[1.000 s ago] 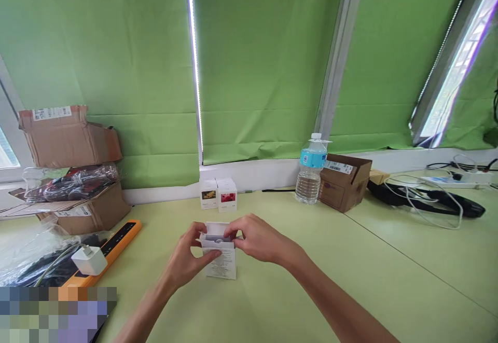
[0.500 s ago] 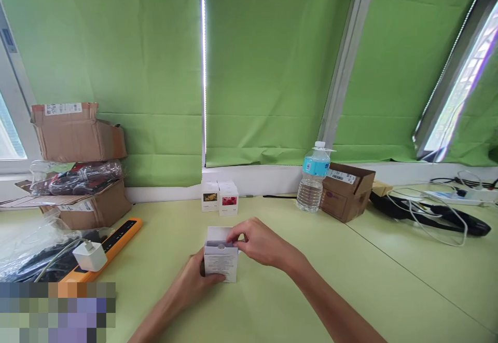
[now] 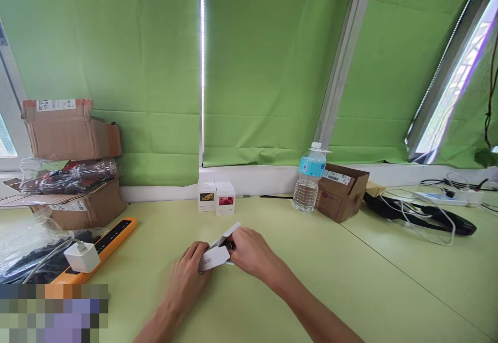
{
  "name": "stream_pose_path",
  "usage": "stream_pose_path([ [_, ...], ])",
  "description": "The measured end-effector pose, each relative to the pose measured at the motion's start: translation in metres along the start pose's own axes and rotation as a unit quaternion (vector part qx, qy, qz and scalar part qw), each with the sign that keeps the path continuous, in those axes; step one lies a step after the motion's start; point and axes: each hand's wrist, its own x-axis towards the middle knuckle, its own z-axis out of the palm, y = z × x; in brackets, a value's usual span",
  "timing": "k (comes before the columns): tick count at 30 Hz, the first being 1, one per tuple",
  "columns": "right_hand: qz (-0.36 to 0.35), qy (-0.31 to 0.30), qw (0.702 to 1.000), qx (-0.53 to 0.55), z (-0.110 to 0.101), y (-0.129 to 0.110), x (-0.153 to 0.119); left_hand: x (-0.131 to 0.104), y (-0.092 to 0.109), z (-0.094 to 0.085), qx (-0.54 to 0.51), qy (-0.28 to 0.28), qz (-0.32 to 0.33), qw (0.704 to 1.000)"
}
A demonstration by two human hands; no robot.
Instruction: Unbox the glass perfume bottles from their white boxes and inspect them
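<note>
A small white carton (image 3: 215,258) lies tilted on its side between my hands, low over the table, its flap end pointing right. My left hand (image 3: 191,266) is closed round its left end. At the open end, my right hand (image 3: 249,249) has its fingers bent in by a raised flap (image 3: 230,232). Something dark shows at those fingertips, too small to make out. Behind them, two small white boxes stand upright side by side, one with a yellow picture (image 3: 207,196) and one with a red picture (image 3: 225,199).
A water bottle (image 3: 308,179) and an open brown box (image 3: 340,192) stand at the back right, near tangled white cables (image 3: 420,210). At left are stacked cardboard boxes (image 3: 72,135) and an orange power strip (image 3: 116,239) with a white charger (image 3: 82,256). Green blinds hang behind.
The carton has gone from upright to tipped over, its open end now towards the right. My right hand has moved down to that opening, and my left hand has shifted its grip on the carton.
</note>
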Motion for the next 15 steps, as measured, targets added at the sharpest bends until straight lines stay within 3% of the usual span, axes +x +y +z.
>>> stream_pose_path([
  [6,0.078,-0.004,0.997,0.016,0.018,-0.008,0.006,0.000,-0.001,0.002,0.015,0.019,-0.023,0.999],
  [9,0.100,0.022,0.994,0.024,0.026,-0.008,0.007,-0.001,-0.001,0.004,0.045,0.025,-0.024,0.998],
  [15,0.103,0.036,0.992,0.069,0.039,-0.002,0.010,-0.002,-0.002,0.005,0.077,0.035,-0.020,0.996],
])
